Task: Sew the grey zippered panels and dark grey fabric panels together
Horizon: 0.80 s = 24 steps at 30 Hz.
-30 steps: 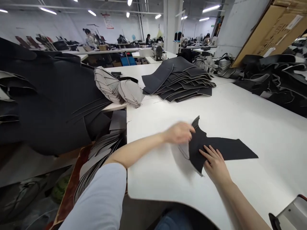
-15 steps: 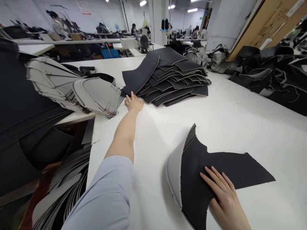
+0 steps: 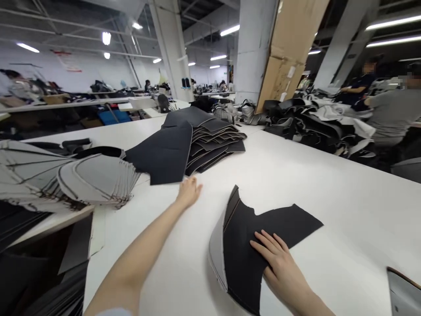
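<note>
My left hand [image 3: 189, 192] reaches forward with its fingers pinched at the near corner of a dark fabric panel [image 3: 164, 153]. That panel lies partly over the left side of a stack of similar dark panels [image 3: 217, 142]. My right hand [image 3: 279, 259] rests flat, fingers spread, on a dark sewn piece [image 3: 243, 245]. The sewn piece has a stitched seam and a curved side that stands up, showing a light grey face [image 3: 217, 252]. Its narrower arm stretches to the right across the white table [image 3: 345, 215].
Bundled light grey curved pieces [image 3: 98, 177] sit at the left. A heap of black and grey pieces [image 3: 315, 123] lies at the back right beside a tall cardboard sheet [image 3: 289, 57]. Metal-grey equipment [image 3: 406, 289] juts in at lower right. Co-workers [image 3: 396, 105] are beyond the table.
My left hand went from the sewn piece to the stack, and a top panel has slid toward me. My right hand stays on the sewn piece. The view has turned right.
</note>
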### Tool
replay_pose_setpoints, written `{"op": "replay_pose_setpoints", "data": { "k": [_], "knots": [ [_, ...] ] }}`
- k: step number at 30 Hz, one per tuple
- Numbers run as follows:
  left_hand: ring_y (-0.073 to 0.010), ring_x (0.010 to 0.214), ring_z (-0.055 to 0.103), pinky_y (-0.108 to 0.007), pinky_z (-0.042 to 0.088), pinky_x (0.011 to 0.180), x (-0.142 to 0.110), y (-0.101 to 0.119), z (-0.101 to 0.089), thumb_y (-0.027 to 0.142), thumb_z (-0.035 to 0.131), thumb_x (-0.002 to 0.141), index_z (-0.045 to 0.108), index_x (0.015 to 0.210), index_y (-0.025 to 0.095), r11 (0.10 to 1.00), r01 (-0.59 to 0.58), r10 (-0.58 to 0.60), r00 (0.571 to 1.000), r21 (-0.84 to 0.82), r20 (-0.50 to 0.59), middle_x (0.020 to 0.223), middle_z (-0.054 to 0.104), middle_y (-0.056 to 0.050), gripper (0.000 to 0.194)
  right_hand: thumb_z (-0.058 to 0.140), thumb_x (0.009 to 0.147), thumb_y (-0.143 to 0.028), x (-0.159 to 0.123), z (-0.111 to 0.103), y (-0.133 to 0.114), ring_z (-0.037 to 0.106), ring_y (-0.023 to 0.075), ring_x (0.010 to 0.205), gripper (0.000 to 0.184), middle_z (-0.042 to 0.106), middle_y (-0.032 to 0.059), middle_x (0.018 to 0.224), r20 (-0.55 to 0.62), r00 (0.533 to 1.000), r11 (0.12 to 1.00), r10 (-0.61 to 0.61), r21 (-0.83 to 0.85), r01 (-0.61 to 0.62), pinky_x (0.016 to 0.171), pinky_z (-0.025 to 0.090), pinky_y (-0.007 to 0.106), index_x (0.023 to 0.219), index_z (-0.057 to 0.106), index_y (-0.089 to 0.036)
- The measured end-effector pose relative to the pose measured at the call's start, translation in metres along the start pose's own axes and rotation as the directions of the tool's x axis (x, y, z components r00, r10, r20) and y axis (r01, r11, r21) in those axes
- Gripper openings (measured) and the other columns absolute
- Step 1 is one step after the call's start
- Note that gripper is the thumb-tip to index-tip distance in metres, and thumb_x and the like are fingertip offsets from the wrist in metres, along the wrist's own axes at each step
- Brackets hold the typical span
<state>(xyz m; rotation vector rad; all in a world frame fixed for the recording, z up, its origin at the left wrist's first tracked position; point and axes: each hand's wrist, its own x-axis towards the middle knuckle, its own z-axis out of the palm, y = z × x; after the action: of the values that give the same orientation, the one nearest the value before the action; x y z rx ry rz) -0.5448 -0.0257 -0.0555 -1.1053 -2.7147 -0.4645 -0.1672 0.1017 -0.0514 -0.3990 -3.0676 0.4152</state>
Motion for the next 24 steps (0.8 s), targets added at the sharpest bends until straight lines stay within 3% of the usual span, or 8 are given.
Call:
{"op": "replay_pose_setpoints", "data": {
  "k": [2,4,7,10,12,14,18,24],
  "knots": [
    [-0.0263,0.113,0.058,-0.038,0.045,0.103,-0.022,0.027,0.003,0.038,0.051,0.094,0.072,0.113,0.023,0.989,-0.143,0.144,0.989,-0.04,0.03,0.128,0.063,-0.008,0.032,0.04,0.077,-0.004,0.002,-0.007,-0.007,0.032,0.0251,0.15,0.075,0.043,0.0012,0.157,0.006,1.0,0.999,0.024,0.038,-0.024,0.123,0.027,0.058,0.146,0.053,-0.031],
    [-0.0241,0.12,0.056,-0.037,0.041,0.109,-0.032,0.04,0.0,0.036,0.05,0.095,0.07,0.118,0.028,0.985,-0.166,0.166,0.986,-0.049,-0.004,0.13,0.062,-0.006,0.031,0.04,0.078,-0.003,-0.003,-0.01,-0.011,0.033,0.0244,0.15,0.073,0.045,0.0018,0.156,-0.024,0.999,0.997,0.035,0.069,-0.033,0.124,0.022,0.058,0.144,0.055,-0.03],
    [-0.0353,0.142,0.037,-0.052,0.031,0.117,-0.021,0.03,-0.011,0.031,0.044,0.096,0.055,0.138,0.014,0.996,0.087,-0.09,0.978,-0.023,-0.188,0.154,0.038,-0.02,0.047,0.04,0.077,-0.002,-0.029,-0.007,-0.01,0.035,0.0257,0.149,0.073,0.048,0.0025,0.154,-0.064,0.996,0.996,0.058,0.075,-0.054,0.123,0.016,0.065,0.142,0.057,-0.03],
    [-0.0465,0.15,0.016,-0.065,0.023,0.117,0.004,-0.006,-0.022,0.041,0.056,0.089,0.028,0.152,0.0,0.907,0.415,-0.418,0.86,-0.074,-0.292,0.162,0.014,-0.032,0.08,0.039,0.074,-0.001,-0.07,0.003,-0.001,0.034,0.0298,0.149,0.078,0.046,0.0022,0.155,-0.066,0.991,0.993,0.114,0.027,-0.112,0.118,0.017,0.075,0.143,0.055,-0.034],
    [-0.0478,0.15,0.015,-0.068,0.021,0.116,0.017,-0.031,-0.027,0.047,0.06,0.086,0.022,0.154,-0.001,0.835,0.538,-0.549,0.796,-0.115,-0.255,0.161,0.018,-0.032,0.092,0.038,0.074,0.0,-0.094,0.009,0.005,0.033,0.0325,0.149,0.081,0.042,0.0031,0.157,-0.088,0.978,0.98,0.192,-0.035,-0.196,0.114,0.022,0.077,0.146,0.051,-0.035],
    [-0.046,0.146,0.028,-0.07,0.023,0.114,0.025,-0.048,-0.031,0.042,0.051,0.091,0.033,0.152,0.004,0.807,0.574,-0.59,0.78,-0.137,-0.21,0.155,0.036,-0.028,0.074,0.038,0.075,0.0,-0.108,0.013,0.009,0.032,0.0346,0.149,0.082,0.039,0.0049,0.159,-0.125,0.954,0.953,0.271,-0.103,-0.285,0.112,0.026,0.077,0.149,0.048,-0.034],
    [-0.0394,0.118,0.06,-0.06,0.042,0.104,0.016,-0.04,-0.032,0.026,0.033,0.097,0.051,0.141,0.008,0.862,0.487,-0.505,0.846,-0.139,-0.169,0.122,0.067,-0.021,0.051,0.039,0.078,-0.002,-0.109,0.013,0.008,0.032,0.0353,0.149,0.08,0.037,0.0067,0.16,-0.157,0.934,0.925,0.32,-0.161,-0.344,0.112,0.028,0.075,0.15,0.045,-0.034],
    [-0.0264,0.115,0.065,-0.036,0.049,0.104,-0.073,0.057,-0.007,0.04,0.036,0.099,0.07,0.119,0.018,0.992,0.019,-0.023,0.999,-0.123,-0.028,0.119,0.072,-0.011,0.046,0.04,0.086,-0.007,-0.103,0.009,0.007,0.031,0.0368,0.149,0.066,0.042,0.0098,0.157,-0.183,0.944,0.956,0.274,-0.058,-0.289,0.111,0.023,0.079,0.146,0.052,-0.032]
  ]
}}
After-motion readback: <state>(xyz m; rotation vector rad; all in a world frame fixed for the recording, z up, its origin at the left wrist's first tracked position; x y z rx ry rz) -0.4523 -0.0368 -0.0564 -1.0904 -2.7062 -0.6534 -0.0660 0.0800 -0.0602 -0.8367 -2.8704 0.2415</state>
